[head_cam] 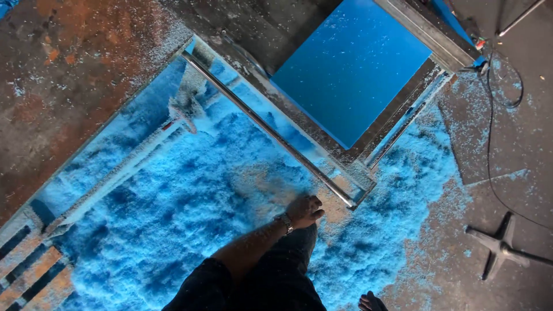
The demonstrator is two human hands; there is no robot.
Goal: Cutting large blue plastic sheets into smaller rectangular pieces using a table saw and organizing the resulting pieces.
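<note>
Shavings (190,196) cover the floor under the frame (271,129); hand (304,211) seemingly beside its corner.

Open blue shavings (190,201) left of the hand (303,211) — metal frame rail (271,133) just ahead, barring reach.

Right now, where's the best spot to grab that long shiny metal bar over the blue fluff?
Probably near the lower end of the metal bar, where the hand already hangs close. Come from above and wrap around it: it is thin, round and slanted, with blue shavings piled beneath.
</note>
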